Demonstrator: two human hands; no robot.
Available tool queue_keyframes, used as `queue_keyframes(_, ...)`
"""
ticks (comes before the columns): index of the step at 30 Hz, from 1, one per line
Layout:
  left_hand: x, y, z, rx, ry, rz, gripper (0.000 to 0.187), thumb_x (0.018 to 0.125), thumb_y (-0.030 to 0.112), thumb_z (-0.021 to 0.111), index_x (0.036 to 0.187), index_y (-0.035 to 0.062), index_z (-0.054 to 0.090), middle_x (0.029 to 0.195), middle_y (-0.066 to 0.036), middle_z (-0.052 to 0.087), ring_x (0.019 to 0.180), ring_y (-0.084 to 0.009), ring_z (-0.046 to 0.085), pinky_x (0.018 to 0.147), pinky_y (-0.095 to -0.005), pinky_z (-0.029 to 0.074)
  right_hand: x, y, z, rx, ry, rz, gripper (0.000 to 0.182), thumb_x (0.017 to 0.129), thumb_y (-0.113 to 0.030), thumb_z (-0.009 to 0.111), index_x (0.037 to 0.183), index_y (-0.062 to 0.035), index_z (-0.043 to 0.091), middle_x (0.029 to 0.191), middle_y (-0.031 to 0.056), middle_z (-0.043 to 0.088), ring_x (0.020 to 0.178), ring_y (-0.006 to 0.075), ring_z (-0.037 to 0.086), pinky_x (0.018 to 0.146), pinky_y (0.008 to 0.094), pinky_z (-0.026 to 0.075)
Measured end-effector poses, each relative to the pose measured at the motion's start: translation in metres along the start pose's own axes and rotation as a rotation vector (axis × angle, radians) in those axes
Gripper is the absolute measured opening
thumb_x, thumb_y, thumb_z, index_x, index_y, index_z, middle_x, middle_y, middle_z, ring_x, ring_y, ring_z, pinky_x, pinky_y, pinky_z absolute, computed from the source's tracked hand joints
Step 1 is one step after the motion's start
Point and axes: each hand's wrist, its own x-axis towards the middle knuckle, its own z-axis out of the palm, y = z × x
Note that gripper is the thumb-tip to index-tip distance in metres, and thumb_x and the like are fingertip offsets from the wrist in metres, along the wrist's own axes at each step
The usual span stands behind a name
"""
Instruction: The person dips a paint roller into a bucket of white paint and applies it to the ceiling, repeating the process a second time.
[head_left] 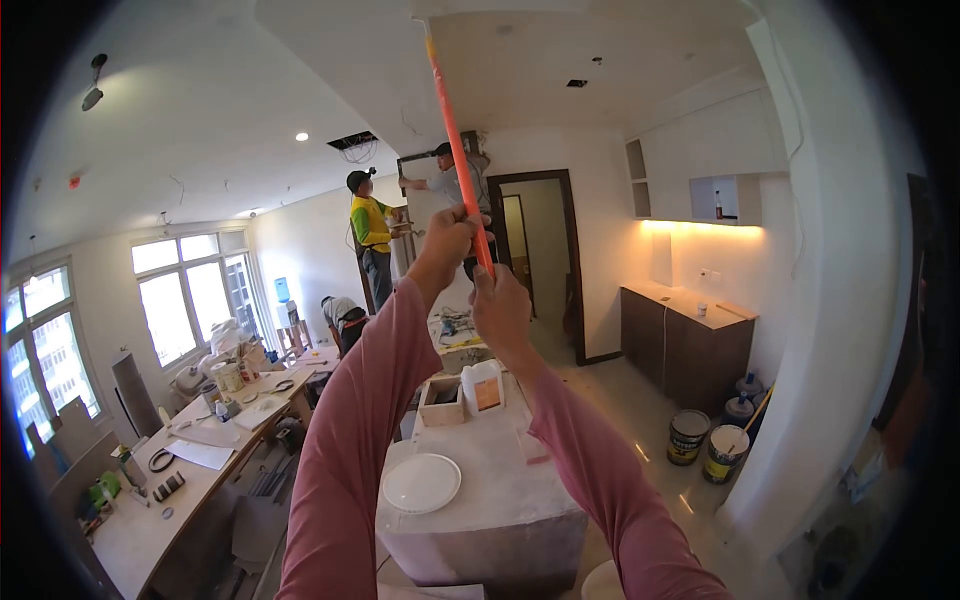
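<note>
Both my hands are wrapped round an orange extension pole (447, 105), which slants up toward the ceiling. My left hand (448, 240) grips it higher up, and my right hand (500, 308) closes round its lower end. Near the top the pole turns yellow and ends in a thin, pale bent piece close to the ceiling edge; what is fixed there is hard to make out. Below my arms stands a white-topped block (480, 500) bearing a round white lid (422, 483), a wooden box (441, 402) and a white jug (483, 388).
Two people, one in a yellow-green shirt (370, 222), stand raised near a dark door frame (572, 260); another bends low behind. A cluttered workbench (225, 455) runs along the left. Paint buckets (688, 437) sit on the floor at right, beside a brown cabinet (680, 335).
</note>
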Motion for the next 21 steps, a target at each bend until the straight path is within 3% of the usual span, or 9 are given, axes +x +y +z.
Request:
queue_keyframes(5,-0.056,0.022,0.005,0.004,-0.053,0.104,0.031,0.099,0.015,0.055,0.124,-0.0038,0.055,0.108,-0.010,0.064,0.090,-0.0178,0.066,0.081,-0.0342,0.054,-0.056,-0.040,-0.032,0.039,-0.035,-0.001,0.035,0.100,-0.033,0.050,0.100,0.0008,0.062,0.067,0.0132,0.066,0.066,0.0293,0.069,0.064,0.0409,0.050)
queue_keyframes(11,-0.142,0.081,0.011,-0.025,-0.076,0.139,0.033,0.099,0.013,0.055,0.125,-0.0053,0.054,0.110,-0.012,0.064,0.089,-0.0176,0.066,0.079,-0.0312,0.054,-0.122,-0.099,-0.058,0.194,-0.031,0.049,0.031,0.103,-0.027,0.050,0.102,0.0016,0.060,0.065,0.0074,0.063,0.055,0.0182,0.061,0.058,0.0352,0.047)
queue_keyframes(14,-0.172,0.105,0.007,-0.019,-0.111,0.163,0.032,0.099,0.013,0.055,0.124,-0.0056,0.054,0.110,-0.012,0.064,0.088,-0.0163,0.067,0.079,-0.0301,0.054,-0.147,-0.124,-0.067,0.284,-0.027,0.050,0.029,0.103,-0.029,0.052,0.102,-0.0008,0.060,0.067,0.0013,0.056,0.052,0.0055,0.050,0.048,0.0232,0.042)
queue_keyframes(21,-0.223,0.145,0.006,-0.020,-0.136,0.175,0.029,0.099,0.012,0.055,0.122,-0.0064,0.054,0.108,-0.011,0.065,0.087,-0.0147,0.066,0.077,-0.0291,0.054,-0.191,-0.181,-0.090,0.391,-0.092,0.136,0.030,0.104,-0.032,0.051,0.106,-0.0023,0.056,0.070,0.0010,0.055,0.050,0.0049,0.049,0.046,0.0216,0.041)
